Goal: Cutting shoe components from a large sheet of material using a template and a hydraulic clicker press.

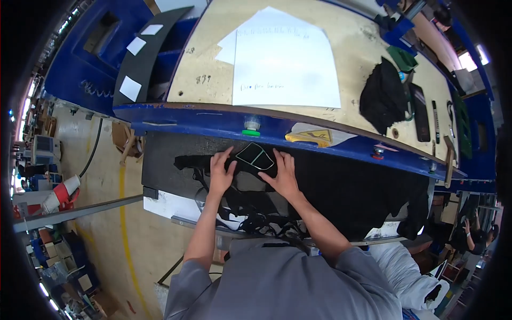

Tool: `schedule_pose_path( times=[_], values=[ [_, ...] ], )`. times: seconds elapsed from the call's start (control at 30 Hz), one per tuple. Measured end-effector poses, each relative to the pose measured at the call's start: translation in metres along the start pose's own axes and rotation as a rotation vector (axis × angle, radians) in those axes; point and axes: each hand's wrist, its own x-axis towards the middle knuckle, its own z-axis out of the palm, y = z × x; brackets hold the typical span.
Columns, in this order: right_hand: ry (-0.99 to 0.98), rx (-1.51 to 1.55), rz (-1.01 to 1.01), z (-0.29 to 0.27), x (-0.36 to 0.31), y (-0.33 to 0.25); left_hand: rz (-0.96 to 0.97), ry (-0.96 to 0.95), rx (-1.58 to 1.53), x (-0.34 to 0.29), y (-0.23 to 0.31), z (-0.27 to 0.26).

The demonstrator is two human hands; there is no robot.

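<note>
Grey cloth of the person's shirt is nearest to the camera, at the lower edge, and from its sleeves two bare forearms reach forward. They go over a dark desk, on which black sheet material is spread, wide at the right side. On this material, close to the far edge of the desk, lies a thin outlined frame with rounded corners and one bar across its inside.

The left hand is at the left of the frame, with thumb and fingers apart and slightly bent. The right hand is at the right of it, also open, its thumb pointing inward below the frame. Neither hand is closed around a thing; whether the fingertips touch the frame's edge, I cannot tell exactly. Between the forearms, black scraps with cut-out gaps lie loosely toward the near edge.

Behind the desk runs a blue beam, which carries a green button, a yellow label and a red button. Above it, a pale board bears white paper, a black cloth bundle and a dark phone.
</note>
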Motion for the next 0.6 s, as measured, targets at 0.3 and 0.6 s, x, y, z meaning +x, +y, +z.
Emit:
schedule_pose_path(
  times=[0.3, 0.6],
  values=[
    [0.18, 0.324, -0.044, -0.04, 0.103, -0.078, -0.085, -0.028, -0.282, -0.117, 0.033, 0.01],
    [-0.153, 0.278, 0.218, -0.049, -0.069, -0.026, 0.104, -0.073, -0.028, -0.118, 0.054, 0.026]
  ],
)
